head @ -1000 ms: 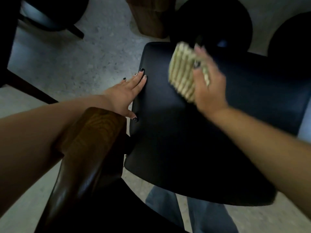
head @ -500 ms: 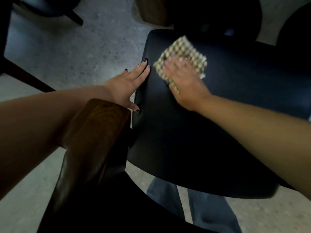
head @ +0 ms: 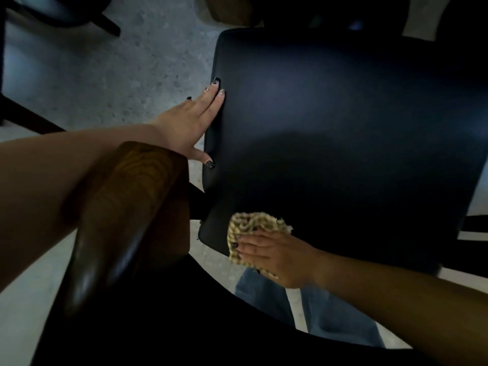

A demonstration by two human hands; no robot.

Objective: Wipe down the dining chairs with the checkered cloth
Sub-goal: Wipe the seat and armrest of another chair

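Observation:
A dining chair with a black padded seat [head: 330, 143] fills the middle of the view. Its brown wooden backrest [head: 126, 215] rises at the lower left. My left hand [head: 190, 122] lies flat with straight fingers against the seat's left edge. My right hand [head: 272, 257] presses the crumpled checkered cloth [head: 253, 225] onto the seat's near left corner, fingers laid flat over it. Part of the cloth is hidden under the hand.
Grey speckled floor [head: 132, 75] lies to the left. Other dark chairs stand at the top left [head: 60, 11] and top right [head: 464, 22]. A brown wooden leg [head: 227, 9] stands beyond the seat. My blue trouser legs [head: 330, 313] show under the near edge.
My right hand has swept the cloth from the seat's far left part down to its near left corner. My left hand has stayed on the seat's left edge.

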